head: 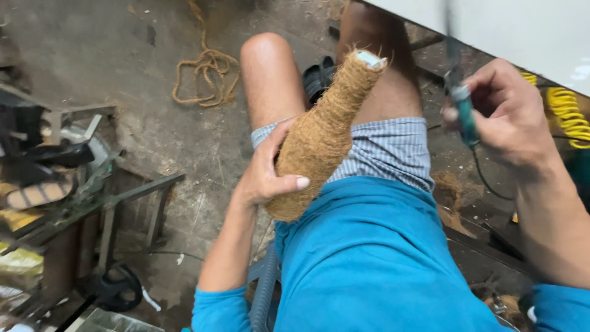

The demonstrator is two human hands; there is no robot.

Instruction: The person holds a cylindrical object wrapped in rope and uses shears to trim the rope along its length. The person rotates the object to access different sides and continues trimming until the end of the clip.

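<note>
1. Left hand [265, 175] wrapped around fibre-covered bottle [322, 138], tilted over the lap.
2. Bottle contents hidden by the coir wrap.
3. Right hand [510, 114] closed on a teal-handled tool [465, 114], well apart from bottle.

The bottle [322, 138] is wrapped in coarse, hairy brown coir fibre — matt and rough all over. The tool [464, 107] has a smooth teal plastic handle and a metal blade, while the floor [153, 129] is gritty, dull concrete — the rope [206, 77] lying on it looks dry and fibrous.
</note>
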